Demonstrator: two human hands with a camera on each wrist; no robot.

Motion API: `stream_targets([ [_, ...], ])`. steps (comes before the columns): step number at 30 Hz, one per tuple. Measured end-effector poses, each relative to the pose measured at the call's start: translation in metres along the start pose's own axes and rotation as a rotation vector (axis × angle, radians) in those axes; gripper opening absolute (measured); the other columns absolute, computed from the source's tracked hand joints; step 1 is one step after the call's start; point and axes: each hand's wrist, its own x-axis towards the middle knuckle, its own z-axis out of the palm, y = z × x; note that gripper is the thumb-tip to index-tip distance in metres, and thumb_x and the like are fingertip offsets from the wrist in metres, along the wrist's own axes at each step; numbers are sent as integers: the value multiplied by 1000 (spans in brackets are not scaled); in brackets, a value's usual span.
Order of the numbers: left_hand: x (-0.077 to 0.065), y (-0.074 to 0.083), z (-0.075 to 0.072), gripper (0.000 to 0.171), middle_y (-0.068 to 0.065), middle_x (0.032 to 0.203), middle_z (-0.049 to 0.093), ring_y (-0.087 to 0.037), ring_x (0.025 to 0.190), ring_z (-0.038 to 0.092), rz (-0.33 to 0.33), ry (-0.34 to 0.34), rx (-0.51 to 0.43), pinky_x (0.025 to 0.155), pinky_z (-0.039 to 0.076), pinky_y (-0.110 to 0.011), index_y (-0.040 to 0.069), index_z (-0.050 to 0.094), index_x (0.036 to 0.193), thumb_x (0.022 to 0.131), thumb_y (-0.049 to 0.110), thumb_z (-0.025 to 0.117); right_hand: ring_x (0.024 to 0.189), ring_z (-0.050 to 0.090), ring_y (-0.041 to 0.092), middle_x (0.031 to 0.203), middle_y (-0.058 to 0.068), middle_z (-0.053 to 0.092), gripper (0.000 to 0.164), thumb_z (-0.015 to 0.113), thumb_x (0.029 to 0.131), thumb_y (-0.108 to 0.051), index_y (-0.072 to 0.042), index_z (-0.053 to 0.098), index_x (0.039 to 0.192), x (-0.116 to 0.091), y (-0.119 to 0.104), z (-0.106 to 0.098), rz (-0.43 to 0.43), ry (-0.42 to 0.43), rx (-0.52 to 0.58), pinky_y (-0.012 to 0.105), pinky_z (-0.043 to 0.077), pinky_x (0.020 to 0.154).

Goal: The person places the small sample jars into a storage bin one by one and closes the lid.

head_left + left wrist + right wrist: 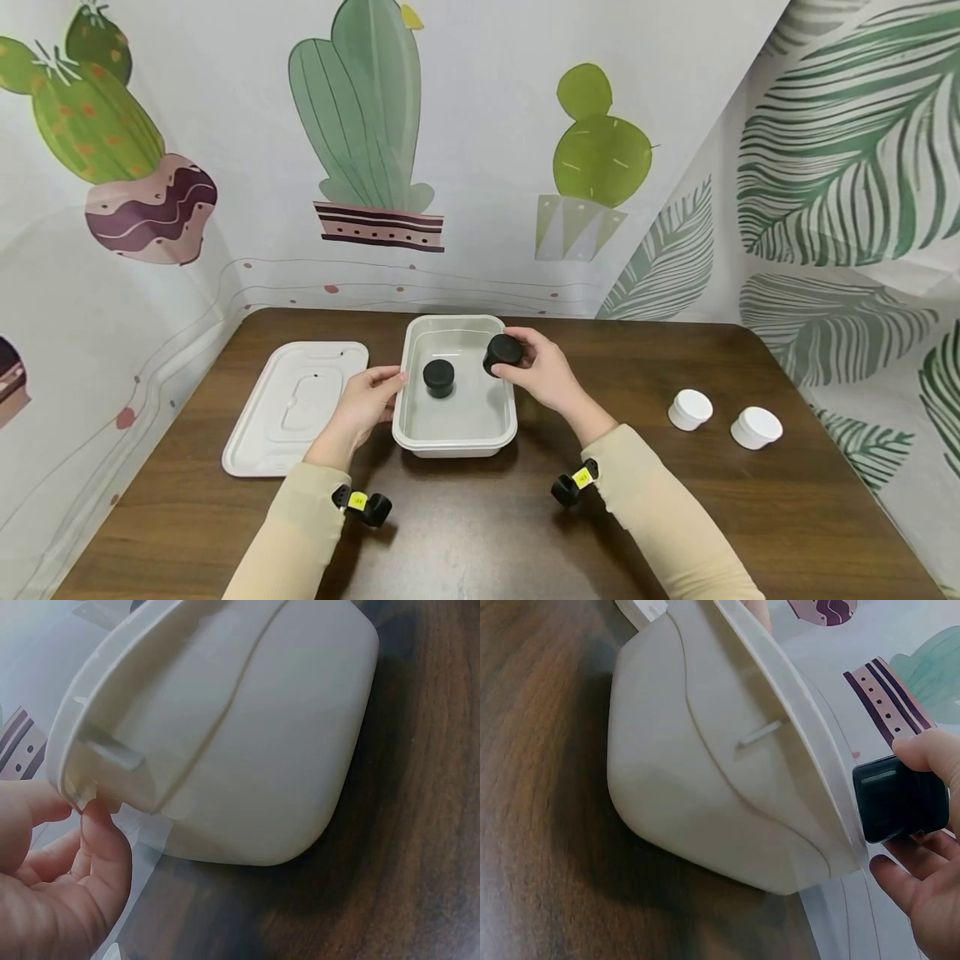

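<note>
A deep cream plastic box (457, 443) with rounded corners stands on the table with its top uncovered. At its left side my left hand (366, 402) pinches the rim between thumb and fingers, as the left wrist view also shows. My right hand (543, 367) grips a small black jar (502, 352) at the right rim of the box; in the right wrist view this black jar (896, 796) is right beside the rim. A second black jar (438, 377) sits upright inside the box, left of its middle.
The white box lid (258, 425) lies flat on the table left of the box. Two small white jars, a nearer-in one (689, 408) and an outer one (756, 427), stand to the right. A patterned cloth (480, 167) hangs behind the brown table (600, 542).
</note>
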Motion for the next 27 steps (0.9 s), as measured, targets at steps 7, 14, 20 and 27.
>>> stream_targets([
  [7, 1, -1, 0, 40, -23, 106, 63, -13, 69, 64, -3, 4, 5, 61, 55, -27, -5, 52, 126, 94, 18, 57, 100, 65, 30, 117, 21, 61, 61, 78, 75, -8, 1, 51, 129, 3, 0, 7, -4, -18, -11, 30, 54, 82],
  [14, 0, 0, 0, 40, -25, 108, 62, -13, 69, 64, 0, -2, -2, 61, 55, -27, -6, 52, 126, 94, 17, 56, 103, 65, 29, 119, 20, 61, 61, 78, 75, -7, 2, 51, 128, 6, -1, 13, 1, -38, -14, 33, 54, 85],
  [20, 0, 2, 0, 39, -21, 103, 64, -13, 68, 64, -7, 0, 2, 60, 55, -26, -6, 53, 125, 94, 17, 57, 99, 65, 25, 120, 15, 61, 61, 79, 74, -12, -1, 53, 129, 6, -5, 17, 8, -40, -92, 30, 53, 83],
  [27, 0, 6, 0, 38, -19, 100, 64, -13, 67, 63, -5, 3, 38, 59, 55, -25, -6, 53, 123, 94, 17, 57, 101, 63, 23, 121, 13, 59, 56, 80, 73, -13, -3, 57, 123, 8, -5, 20, -71, -63, -224, 33, 53, 88],
])
